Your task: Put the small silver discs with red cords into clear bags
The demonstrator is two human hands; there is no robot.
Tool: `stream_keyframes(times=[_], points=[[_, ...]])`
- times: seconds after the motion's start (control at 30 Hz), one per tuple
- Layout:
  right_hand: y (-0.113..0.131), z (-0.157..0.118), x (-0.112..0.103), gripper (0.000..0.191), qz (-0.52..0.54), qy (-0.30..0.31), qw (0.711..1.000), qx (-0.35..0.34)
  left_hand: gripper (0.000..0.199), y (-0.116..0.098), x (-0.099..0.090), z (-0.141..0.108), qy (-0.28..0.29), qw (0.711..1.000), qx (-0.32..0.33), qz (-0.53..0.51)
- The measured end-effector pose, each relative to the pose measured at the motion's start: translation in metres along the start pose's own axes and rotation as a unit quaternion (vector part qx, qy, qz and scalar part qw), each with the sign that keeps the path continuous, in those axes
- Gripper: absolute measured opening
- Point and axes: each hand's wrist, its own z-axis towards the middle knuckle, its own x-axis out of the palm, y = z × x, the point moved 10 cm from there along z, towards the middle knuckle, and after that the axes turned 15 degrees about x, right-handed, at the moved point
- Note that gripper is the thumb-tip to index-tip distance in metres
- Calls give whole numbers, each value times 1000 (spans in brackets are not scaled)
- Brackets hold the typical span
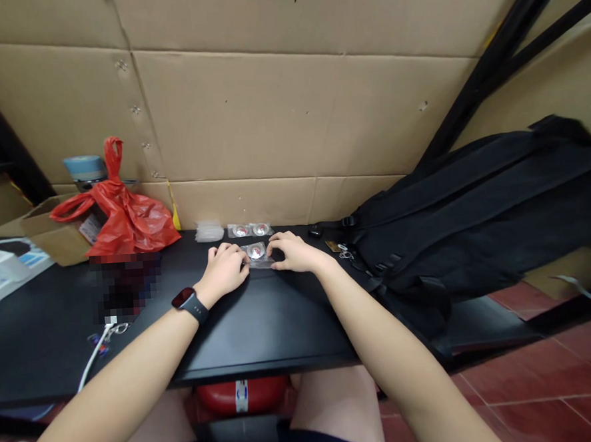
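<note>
A small clear plastic packet with a round silvery disc [256, 251] in it lies on the black table. My left hand [223, 271], a dark watch on its wrist, has its fingers curled on the packet's left edge. At the right edge my right hand [293, 252] pinches the plastic between thumb and fingers. Just behind, two similar packaged discs [249, 230] lie side by side. A stack of clear plastic bags [209, 231] sits to their left. What is printed on the discs is too small to read.
A red plastic bag [130, 218] and an open cardboard box [60, 232] stand at the left, near a white cable [94, 356]. On the right a large black backpack [475, 210] covers the table's end. Cardboard sheeting [269, 116] walls off the back.
</note>
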Motion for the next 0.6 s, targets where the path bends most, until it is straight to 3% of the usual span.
stream_keyframes(times=[0.1, 0.27, 0.43, 0.5, 0.6], points=[[0, 4, -3, 11, 20, -25, 999, 2, 25, 9, -6, 2, -33, 999, -34, -12], [0, 7, -1, 12, 58, -23, 998, 21, 27, 24, -6, -2, -52, 993, -92, -54], [-1, 7, -4, 16, 32, -74, 994, 74, 23, 28, -10, -4, -65, 992, -104, 8], [6, 4, -9, 22, 29, -99, 993, 54, 16, 30, -12, -5, -70, 992, -105, 22], [23, -2, -13, 34, 37, -113, 993, -16, 25, 24, -11, -1, -67, 996, -52, 1]])
